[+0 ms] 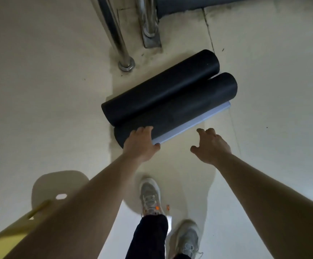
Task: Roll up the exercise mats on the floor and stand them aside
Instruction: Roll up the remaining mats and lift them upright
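Two rolled black exercise mats lie side by side on the pale floor, slanting from lower left to upper right. The far roll (161, 86) lies untouched. The near roll (180, 109) has a light blue flap (193, 124) sticking out along its front edge. My left hand (142, 144) rests on the near roll's left end, fingers over the black surface and thumb at the blue flap's corner. My right hand (209, 144) hovers in front of the flap with fingers spread, touching nothing.
Metal railing posts (125, 62) and a steel bracket (150, 34) stand on the floor just beyond the rolls. A yellow plastic stool (11, 236) is at the lower left. My feet in grey sneakers (150, 195) stand behind my hands.
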Demonstrator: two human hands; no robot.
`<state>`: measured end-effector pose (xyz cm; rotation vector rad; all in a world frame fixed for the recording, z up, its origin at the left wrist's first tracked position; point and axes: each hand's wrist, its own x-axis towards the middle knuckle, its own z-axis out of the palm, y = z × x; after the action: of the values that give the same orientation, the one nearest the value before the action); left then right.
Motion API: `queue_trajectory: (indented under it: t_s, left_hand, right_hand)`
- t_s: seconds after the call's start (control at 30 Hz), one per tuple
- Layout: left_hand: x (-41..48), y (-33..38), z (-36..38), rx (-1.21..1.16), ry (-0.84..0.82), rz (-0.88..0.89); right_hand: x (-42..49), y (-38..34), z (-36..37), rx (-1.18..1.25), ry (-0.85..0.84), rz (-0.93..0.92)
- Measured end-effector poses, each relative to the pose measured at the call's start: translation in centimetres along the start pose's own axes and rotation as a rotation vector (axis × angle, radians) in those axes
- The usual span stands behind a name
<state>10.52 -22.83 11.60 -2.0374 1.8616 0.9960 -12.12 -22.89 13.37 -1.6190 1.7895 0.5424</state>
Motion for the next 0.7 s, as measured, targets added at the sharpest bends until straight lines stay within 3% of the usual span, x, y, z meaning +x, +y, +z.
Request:
queue_trajectory:
  t_s: [0.17, 0.33, 0.47, 0.53, 0.63, 0.7]
  left_hand:
    - [11.1, 0.0, 2.3, 0.017, 0.080, 0.068]
    - [17.8, -0.7, 7.2, -0.028, 0.177, 0.014]
    - [17.6, -1.5, 10.5, -0.128, 0.460, -0.088]
    - [16.9, -2.1, 10.9, -0.153, 0.548, -0.259]
    - [16.1, -3.3, 10.4, -0.316, 0.468, -0.723]
    - [15.7, -3.7, 10.0, -0.438, 0.467, -0.903]
  right_hand:
    - [10.7, 0.2, -0.5, -0.052, 0.086, -0.057]
    - [21.4, 0.5, -1.8, -0.076, 0.251, -0.074]
    - [26.1, 3.0, -2.0, -0.084, 0.338, 0.033]
    - [27.4, 5.2, -2.2, -0.065, 0.389, 0.108]
    - [28.7, 7.8, -3.0, 0.050, 0.410, 0.194]
    - [29.1, 9.3, -3.9, 0.097, 0.416, 0.217]
